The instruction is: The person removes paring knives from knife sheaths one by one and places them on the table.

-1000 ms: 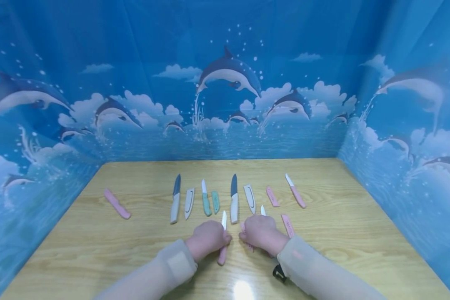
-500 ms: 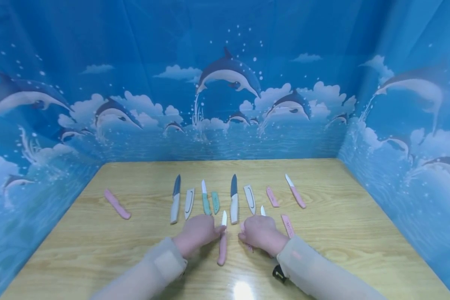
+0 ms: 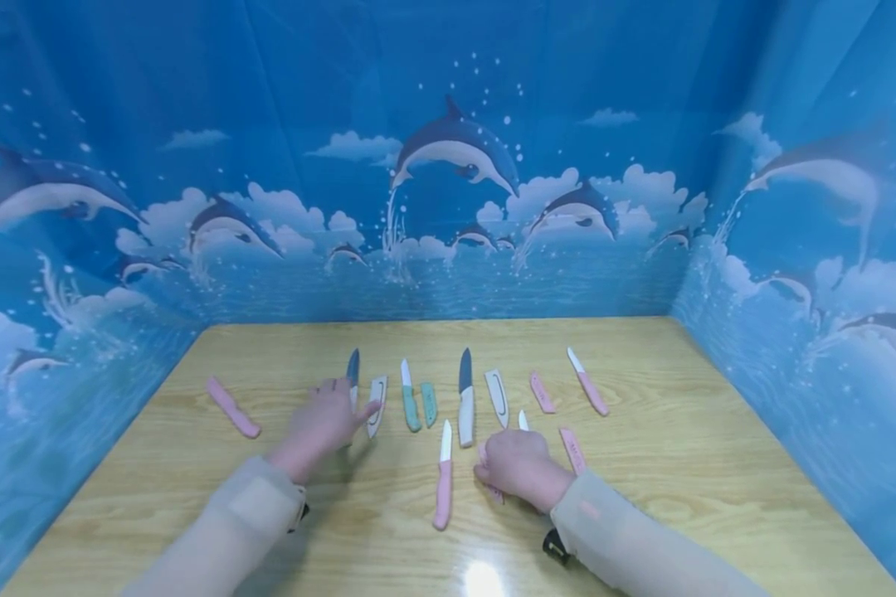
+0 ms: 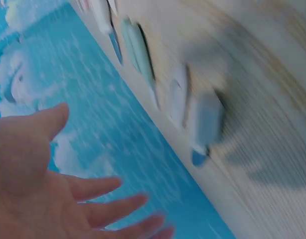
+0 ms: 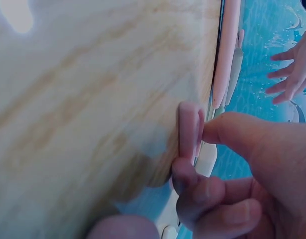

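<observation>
My left hand hovers with spread, straight fingers over the left white-handled knife, hiding much of its handle. A white sheath lies beside it, partly behind the thumb. In the left wrist view that hand's palm holds nothing. My right hand pinches a pink knife sheath between thumb and fingers at the table surface. Left of it, a pink-handled knife lies with its white blade pointing away. Another white blade pokes out beyond the right hand; its handle is hidden.
A long pink object, seemingly a sheathed knife, lies far left. Farther back are a green knife, its green sheath, a second white-handled knife and white sheath. Pink sheaths and a pink knife lie right.
My left hand has let go of the pink-handled knife, leaving it on the table, and moved left and away to the white-handled knife. The right hand keeps its place with the pink sheath.
</observation>
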A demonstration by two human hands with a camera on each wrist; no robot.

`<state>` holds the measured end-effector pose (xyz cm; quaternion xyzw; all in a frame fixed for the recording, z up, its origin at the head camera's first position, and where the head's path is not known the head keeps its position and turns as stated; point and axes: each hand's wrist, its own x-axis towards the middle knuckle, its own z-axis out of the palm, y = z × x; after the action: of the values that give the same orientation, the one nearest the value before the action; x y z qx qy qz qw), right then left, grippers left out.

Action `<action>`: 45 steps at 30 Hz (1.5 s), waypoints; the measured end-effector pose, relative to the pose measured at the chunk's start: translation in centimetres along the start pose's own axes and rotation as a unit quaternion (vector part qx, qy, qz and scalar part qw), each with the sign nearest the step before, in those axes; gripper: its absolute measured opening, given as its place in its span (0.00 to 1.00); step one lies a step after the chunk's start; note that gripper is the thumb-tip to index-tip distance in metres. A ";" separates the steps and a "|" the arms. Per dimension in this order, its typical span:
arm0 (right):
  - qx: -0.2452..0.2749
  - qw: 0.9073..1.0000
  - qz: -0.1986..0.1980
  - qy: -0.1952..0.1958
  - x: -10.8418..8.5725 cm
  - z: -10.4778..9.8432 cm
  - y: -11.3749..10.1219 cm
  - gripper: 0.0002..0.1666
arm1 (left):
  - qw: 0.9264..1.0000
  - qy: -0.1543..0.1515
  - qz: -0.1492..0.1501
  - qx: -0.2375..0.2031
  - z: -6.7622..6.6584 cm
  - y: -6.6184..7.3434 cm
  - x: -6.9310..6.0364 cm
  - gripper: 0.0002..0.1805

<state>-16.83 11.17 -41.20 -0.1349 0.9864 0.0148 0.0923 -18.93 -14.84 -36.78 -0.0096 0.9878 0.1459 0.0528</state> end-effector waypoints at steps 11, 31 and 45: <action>0.005 1.000 -0.004 -0.002 0.0 0.1 0.0 0.31 | 0.998 0.031 -0.059 -0.004 -1.8 -5.8 1.5 0.57; 0.015 1.000 -0.003 -0.003 -0.1 -0.1 0.0 0.31 | 0.978 0.008 -0.189 -0.092 -3.1 -12.8 3.3 0.63; 0.018 1.000 -0.008 0.005 -0.1 0.3 0.3 0.32 | 0.955 0.009 -0.267 -0.126 -2.8 -16.1 2.7 0.66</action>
<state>-16.79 11.51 -41.46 -0.1414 0.9858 -0.0043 0.0903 -21.33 -31.02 -39.02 -0.2812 0.9233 0.2496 0.0790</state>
